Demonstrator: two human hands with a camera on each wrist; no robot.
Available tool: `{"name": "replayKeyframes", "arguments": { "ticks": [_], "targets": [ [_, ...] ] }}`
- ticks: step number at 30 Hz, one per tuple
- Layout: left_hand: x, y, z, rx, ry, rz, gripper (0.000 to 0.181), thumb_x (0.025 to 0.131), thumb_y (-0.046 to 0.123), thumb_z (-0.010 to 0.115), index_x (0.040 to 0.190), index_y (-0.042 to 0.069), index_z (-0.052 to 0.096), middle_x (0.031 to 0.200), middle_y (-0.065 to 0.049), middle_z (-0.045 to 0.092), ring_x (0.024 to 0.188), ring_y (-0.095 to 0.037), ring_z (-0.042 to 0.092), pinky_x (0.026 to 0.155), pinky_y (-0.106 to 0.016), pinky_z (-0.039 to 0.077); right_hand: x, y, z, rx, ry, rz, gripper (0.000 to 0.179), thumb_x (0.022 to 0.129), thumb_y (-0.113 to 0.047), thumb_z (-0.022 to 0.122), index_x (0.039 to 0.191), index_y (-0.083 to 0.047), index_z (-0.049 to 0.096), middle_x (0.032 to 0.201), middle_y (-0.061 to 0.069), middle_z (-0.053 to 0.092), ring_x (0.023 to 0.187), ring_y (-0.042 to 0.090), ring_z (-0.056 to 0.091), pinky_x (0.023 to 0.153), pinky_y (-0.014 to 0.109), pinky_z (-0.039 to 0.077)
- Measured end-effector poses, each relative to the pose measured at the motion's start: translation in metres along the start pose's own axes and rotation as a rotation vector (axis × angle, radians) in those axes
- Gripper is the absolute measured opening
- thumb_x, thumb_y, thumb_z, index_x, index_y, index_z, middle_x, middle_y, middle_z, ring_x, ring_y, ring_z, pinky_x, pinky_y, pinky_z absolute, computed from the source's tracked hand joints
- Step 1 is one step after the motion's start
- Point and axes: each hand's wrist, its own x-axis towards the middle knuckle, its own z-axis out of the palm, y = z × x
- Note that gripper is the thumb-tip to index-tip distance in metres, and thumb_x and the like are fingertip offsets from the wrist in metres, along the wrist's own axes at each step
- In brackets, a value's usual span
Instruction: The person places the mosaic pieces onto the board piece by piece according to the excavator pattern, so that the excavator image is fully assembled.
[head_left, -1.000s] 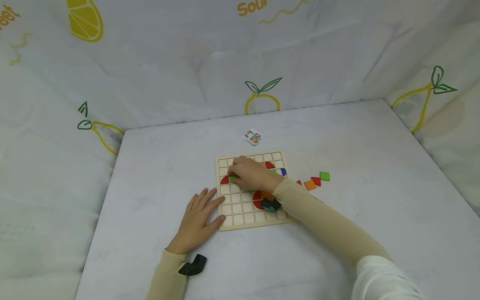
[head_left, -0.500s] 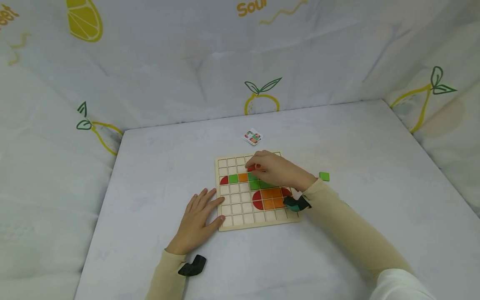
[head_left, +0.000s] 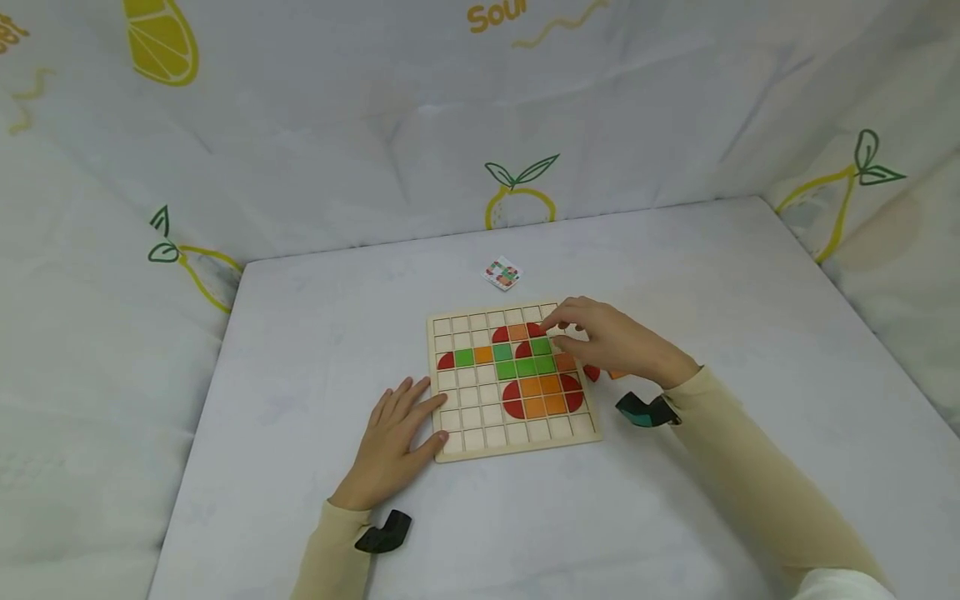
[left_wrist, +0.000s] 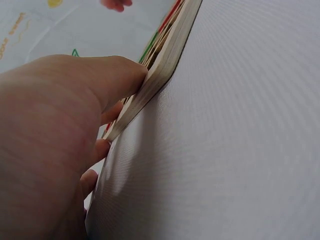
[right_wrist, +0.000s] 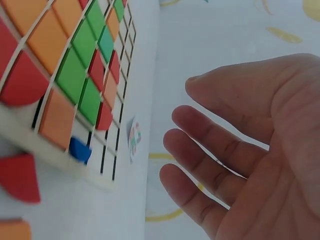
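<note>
A wooden grid board (head_left: 472,437) lies on the table with red, green, orange and teal tiles set in its squares. My left hand (head_left: 393,442) lies at the board's left edge, thumb and a finger touching the rim; in the left wrist view the thumb (left_wrist: 120,75) presses on the corner. Above the board's right side hovers my right hand (head_left: 611,337), fingers loosely bent and holding nothing. The right wrist view shows its fingers apart, above a blue tile (right_wrist: 80,150) in a square near the board's edge. Close to these fingers lies a red quarter-round tile (head_left: 534,330).
Beside the board's right edge lie a loose red tile (head_left: 592,373) and an orange tile (head_left: 617,375), partly under the right hand. A small pattern card (head_left: 502,273) sits behind the board. White cloth with lemon prints (head_left: 521,208) rises at the table's back.
My right hand has moved from the board's left part, over a green tile, past the upper red tiles to the right edge. The left hand stays at the board's left edge.
</note>
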Motion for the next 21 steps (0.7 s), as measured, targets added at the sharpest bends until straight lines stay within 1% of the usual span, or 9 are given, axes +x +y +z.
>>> {"name": "replayKeyframes", "arguments": {
  "ticks": [4,8,11,14,17,21],
  "targets": [
    [0.0,-0.001,0.001,0.003,0.001,0.005,0.054,0.097,0.038,0.066,0.148,0.024,0.053,0.166,0.0,0.034,0.159,-0.026,0.017,0.13,-0.05,0.007,-0.012,0.014,-0.005,-0.036,0.022,0.044,0.031,0.1,-0.016,0.064,0.129,-0.009,0.066,0.127,0.008,0.065,0.114,0.029,0.058,0.098,0.051,0.056],
    [0.0,-0.002,0.001,0.003,0.01,0.012,0.054,0.097,0.038,0.066,0.148,0.024,0.053,0.166,0.001,0.033,0.159,-0.026,0.017,0.13,-0.05,0.007,-0.024,0.024,-0.012,-0.07,0.049,0.077,0.03,0.099,-0.016,0.064,0.129,-0.009,0.066,0.124,0.01,0.066,0.115,0.029,0.058,0.095,0.05,0.057],
    [0.0,-0.002,0.001,0.001,0.014,0.013,0.054,0.097,0.038,0.066,0.148,0.024,0.053,0.166,0.001,0.033,0.159,-0.026,0.018,0.13,-0.05,0.007,-0.034,0.031,-0.018,-0.075,0.073,0.106,0.03,0.099,-0.016,0.064,0.129,-0.01,0.066,0.124,0.011,0.066,0.115,0.028,0.057,0.093,0.048,0.057],
    [0.0,-0.002,0.002,0.004,0.013,0.013,0.054,0.097,0.038,0.066,0.148,0.024,0.053,0.166,0.001,0.034,0.159,-0.027,0.018,0.13,-0.05,0.007,-0.042,0.037,-0.022,-0.067,0.087,0.142,0.03,0.1,-0.017,0.064,0.128,-0.01,0.066,0.124,0.011,0.065,0.115,0.028,0.057,0.093,0.048,0.056],
    [0.0,-0.002,0.002,0.004,0.013,0.013,0.053,0.097,0.038,0.066,0.147,0.024,0.053,0.166,0.001,0.034,0.159,-0.026,0.018,0.13,-0.049,0.008,-0.05,0.044,-0.024,-0.065,0.095,0.17,0.03,0.099,-0.016,0.064,0.128,-0.009,0.066,0.124,0.012,0.065,0.115,0.029,0.057,0.095,0.052,0.055],
    [0.0,-0.002,0.002,0.009,0.02,0.019,0.053,0.097,0.037,0.066,0.147,0.024,0.054,0.166,0.0,0.034,0.158,-0.027,0.019,0.129,-0.049,0.009,-0.059,0.053,-0.024,-0.08,0.102,0.179,0.031,0.098,-0.014,0.065,0.128,-0.006,0.065,0.122,0.012,0.066,0.114,0.03,0.057,0.097,0.055,0.054]
  ]
}}
